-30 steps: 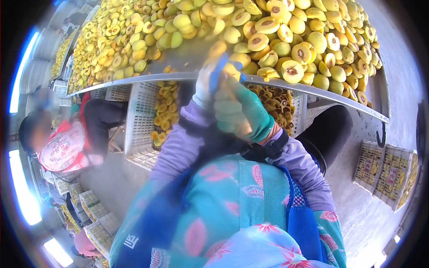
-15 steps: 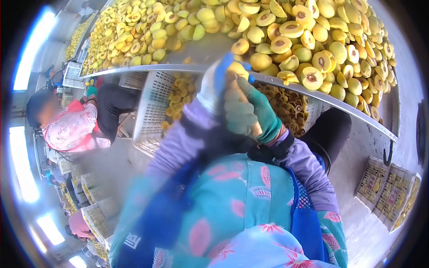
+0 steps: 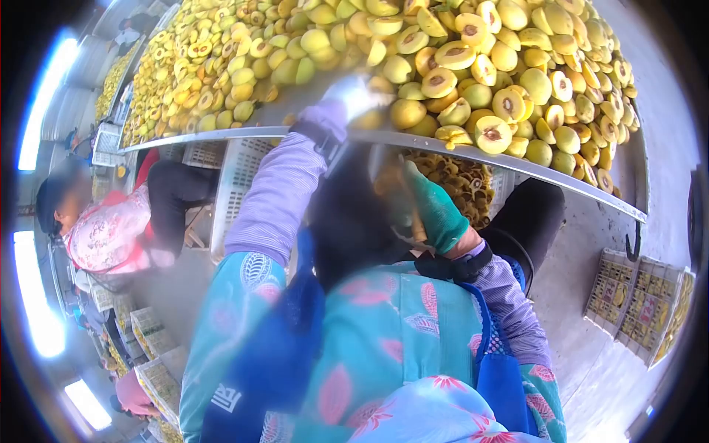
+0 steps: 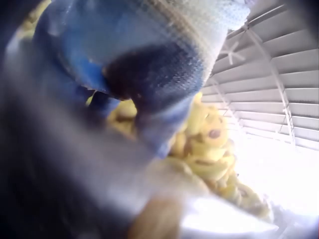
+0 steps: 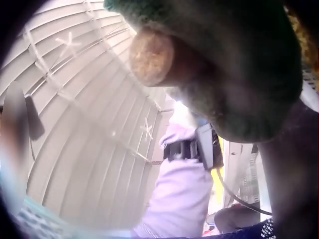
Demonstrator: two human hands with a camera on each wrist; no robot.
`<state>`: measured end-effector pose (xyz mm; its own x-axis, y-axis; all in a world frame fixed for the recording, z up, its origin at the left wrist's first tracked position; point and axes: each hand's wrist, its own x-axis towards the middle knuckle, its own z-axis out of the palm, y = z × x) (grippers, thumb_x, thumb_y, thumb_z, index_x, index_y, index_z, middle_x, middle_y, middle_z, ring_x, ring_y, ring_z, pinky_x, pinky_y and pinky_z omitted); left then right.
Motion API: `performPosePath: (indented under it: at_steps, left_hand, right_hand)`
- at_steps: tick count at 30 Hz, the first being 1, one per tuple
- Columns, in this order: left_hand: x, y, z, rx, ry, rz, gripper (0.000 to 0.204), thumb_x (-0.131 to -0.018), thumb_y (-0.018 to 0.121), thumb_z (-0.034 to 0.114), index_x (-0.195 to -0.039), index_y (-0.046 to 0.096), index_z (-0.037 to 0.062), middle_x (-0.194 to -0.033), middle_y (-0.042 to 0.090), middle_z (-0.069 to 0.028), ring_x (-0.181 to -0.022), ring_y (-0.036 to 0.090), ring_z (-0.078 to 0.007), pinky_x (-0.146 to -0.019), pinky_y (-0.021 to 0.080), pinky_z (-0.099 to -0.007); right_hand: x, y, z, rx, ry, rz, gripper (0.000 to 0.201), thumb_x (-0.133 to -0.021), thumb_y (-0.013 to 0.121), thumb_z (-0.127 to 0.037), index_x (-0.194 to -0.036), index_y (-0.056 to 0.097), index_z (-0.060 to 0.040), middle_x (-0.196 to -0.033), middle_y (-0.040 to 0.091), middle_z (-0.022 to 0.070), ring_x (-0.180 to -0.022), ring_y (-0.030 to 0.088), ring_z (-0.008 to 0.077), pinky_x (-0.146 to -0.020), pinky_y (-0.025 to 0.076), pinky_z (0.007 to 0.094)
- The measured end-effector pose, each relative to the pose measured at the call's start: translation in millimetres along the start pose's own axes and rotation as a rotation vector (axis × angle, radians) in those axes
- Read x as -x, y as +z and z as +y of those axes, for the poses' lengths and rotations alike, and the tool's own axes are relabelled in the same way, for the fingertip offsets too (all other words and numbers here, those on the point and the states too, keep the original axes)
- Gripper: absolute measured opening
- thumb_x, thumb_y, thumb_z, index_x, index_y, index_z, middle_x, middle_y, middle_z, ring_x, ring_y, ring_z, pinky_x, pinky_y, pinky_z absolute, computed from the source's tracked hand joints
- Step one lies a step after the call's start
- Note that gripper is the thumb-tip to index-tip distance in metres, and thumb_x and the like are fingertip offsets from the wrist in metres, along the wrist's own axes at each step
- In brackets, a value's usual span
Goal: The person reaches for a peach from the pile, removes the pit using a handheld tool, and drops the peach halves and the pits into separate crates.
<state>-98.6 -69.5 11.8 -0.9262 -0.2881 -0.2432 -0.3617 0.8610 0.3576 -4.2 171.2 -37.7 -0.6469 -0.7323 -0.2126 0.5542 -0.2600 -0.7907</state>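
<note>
Head view's got one white character on my blue apron [image 3: 225, 397] that I can't read, plus two reddish labels [image 3: 637, 306] on the crates [image 3: 631, 286] off to my right, also too tiny. My left hand [image 3: 354, 100], white-and-blue glove, is a blur at the near edge of the halved fruit [image 3: 509, 105] heaped on the metal-edged table [image 3: 484, 156] (way too many to count), so can't tell how open it is or if it's got anything. My green-gloved right hand [image 3: 436, 210] is curled round one wooden handle [image 5: 152, 57].
</note>
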Motion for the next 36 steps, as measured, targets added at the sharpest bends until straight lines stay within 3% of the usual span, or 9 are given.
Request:
performPosePath:
  at_steps: [5, 6, 9, 13, 16, 26, 31, 34, 36]
  left_hand:
    - [31.5, -14.8, 10.9, 0.11, 0.204, 0.168, 0.059, -0.071, 0.072, 0.036, -0.117, 0.058, 0.0014, -0.112, 0.062, -0.0202, -0.106, 0.058, -0.0338, -0.089, 0.047, -0.0375]
    - [36.9, -9.1, 1.0, 0.275, 0.194, 0.25, 0.051, -0.072, 0.074, 0.025, -0.116, 0.057, 0.005, -0.095, 0.066, -0.0114, -0.081, 0.066, -0.0194, -0.063, 0.052, -0.0297]
    - [73.0, -7.6, -5.1, 1.048, 0.194, 0.054, 0.043, -0.077, 0.07, 0.016, -0.116, 0.057, 0.0027, -0.091, 0.065, -0.009, -0.075, 0.064, -0.0122, -0.056, 0.05, -0.0242]
    - [104.1, 1.1, 9.5, 0.172, 0.841, 0.661, 0.027, -0.07, 0.064, 0.014, -0.097, 0.063, 0.0106, -0.104, 0.062, -0.0098, -0.09, 0.061, -0.0288, -0.072, 0.052, -0.0368]
    - [111.2, 8.8, 19.5, 0.244, 0.802, 0.656, 0.02, -0.083, 0.055, 0.008, -0.102, 0.06, 0.0028, -0.101, 0.063, -0.0154, -0.089, 0.062, -0.034, -0.078, 0.051, -0.0378]
    - [115.5, 2.3, 21.7, 0.276, 0.693, 0.598, 0.022, -0.094, 0.048, 0.014, -0.106, 0.062, 0.0011, -0.103, 0.065, -0.0155, -0.093, 0.062, -0.0305, -0.085, 0.046, -0.0362]
    - [109.5, 0.8, 11.0, 0.422, 0.625, 0.247, 0.025, -0.093, 0.051, 0.012, -0.113, 0.059, -0.0021, -0.108, 0.064, -0.0125, -0.095, 0.061, -0.0183, -0.084, 0.046, -0.0283]
    - [110.2, 9.4, 4.8, 0.755, 0.454, 0.169, 0.026, -0.085, 0.057, 0.014, -0.108, 0.06, 0.0018, -0.106, 0.063, -0.014, -0.094, 0.061, -0.0257, -0.085, 0.049, -0.0312]
    - [115.2, 9.4, 14.6, 1.091, 0.306, 0.181, 0.022, -0.074, 0.064, 0.016, -0.095, 0.064, 0.0078, -0.095, 0.063, -0.012, -0.086, 0.062, -0.0299, -0.078, 0.051, -0.035]
  right_hand:
    - [-26.6, -8.0, 8.0, 0.976, -0.534, 0.177, 0.046, -0.077, 0.058, -0.008, -0.123, 0.051, -0.0022, -0.098, 0.059, 0.0171, -0.084, 0.058, 0.0318, -0.07, 0.05, 0.0403]
    - [-27.2, -0.3, -1.8, 1.091, -0.598, 0.205, 0.047, -0.077, 0.058, -0.006, -0.123, 0.051, -0.0024, -0.1, 0.058, 0.0173, -0.086, 0.058, 0.0321, -0.072, 0.049, 0.0395]
    - [-33.3, 17.2, -24.1, 1.205, -0.74, 0.187, 0.045, -0.077, 0.057, -0.005, -0.122, 0.052, -0.0022, -0.102, 0.057, 0.0177, -0.088, 0.057, 0.0322, -0.072, 0.049, 0.0374]
    - [-41.2, 28.1, -31.5, 0.846, -0.561, 0.081, 0.031, -0.081, 0.056, -0.006, -0.112, 0.056, -0.0024, -0.094, 0.058, 0.0163, -0.077, 0.059, 0.0306, -0.061, 0.048, 0.0369]
    - [-37.8, 24.6, -26.4, 1.285, -0.836, 0.194, 0.02, -0.085, 0.054, -0.007, -0.104, 0.059, -0.0039, -0.087, 0.057, 0.0154, -0.07, 0.057, 0.0306, -0.056, 0.046, 0.0384]
    - [-33.5, 32.8, -24.3, 1.085, -0.728, 0.124, 0.033, -0.081, 0.055, -0.006, -0.114, 0.054, -0.0008, -0.087, 0.055, 0.0169, -0.07, 0.055, 0.0297, -0.058, 0.046, 0.0373]
    - [-45.0, 18.8, -16.5, 1.19, -0.759, 0.278, 0.039, -0.08, 0.059, -0.01, -0.115, 0.052, 0.0056, -0.089, 0.055, 0.0211, -0.073, 0.056, 0.033, -0.061, 0.047, 0.039]
    - [-42.9, 14.7, -11.3, 1.504, -0.957, 0.449, 0.039, -0.08, 0.059, -0.013, -0.113, 0.053, 0.0072, -0.087, 0.055, 0.0207, -0.074, 0.057, 0.0343, -0.06, 0.047, 0.0399]
    - [-27.5, 26.6, -20.1, 1.222, -0.738, 0.329, 0.03, -0.084, 0.057, -0.012, -0.109, 0.056, 0.0028, -0.083, 0.055, 0.017, -0.072, 0.058, 0.0322, -0.056, 0.046, 0.0375]
